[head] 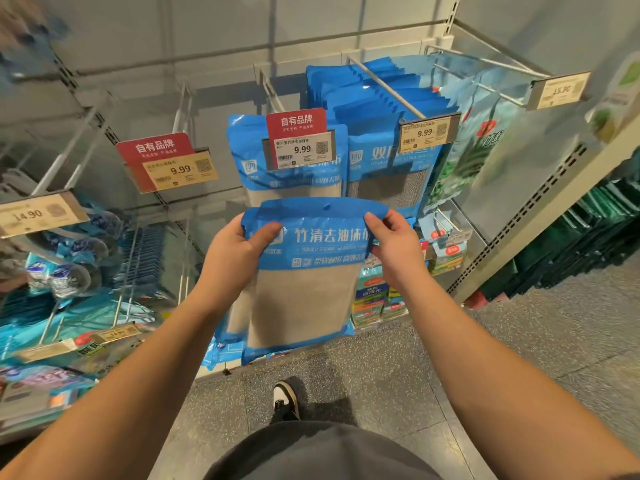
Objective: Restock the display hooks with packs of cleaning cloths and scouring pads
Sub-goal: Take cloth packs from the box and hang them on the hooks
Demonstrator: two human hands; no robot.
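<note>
Below the middle hook's 9.99 price tag (300,149), left hand (239,251) grips cleaning cloth pack (304,271) at upper left edge, thumb on front, fingers behind. Right hand (391,244) pinches its top right corner, folding the header down. One pack held, upright, in front of one hanging pack (256,161); the hook to the right carries a full row (374,95), uncountable.

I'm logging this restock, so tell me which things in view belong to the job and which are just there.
In the job:
- blue cloth pack, held by left hand and right hand
- matching packs on the hook behind
- empty hook with 9.99 tag

Just there:
- green packs, far right
- shoe on the floor
</note>
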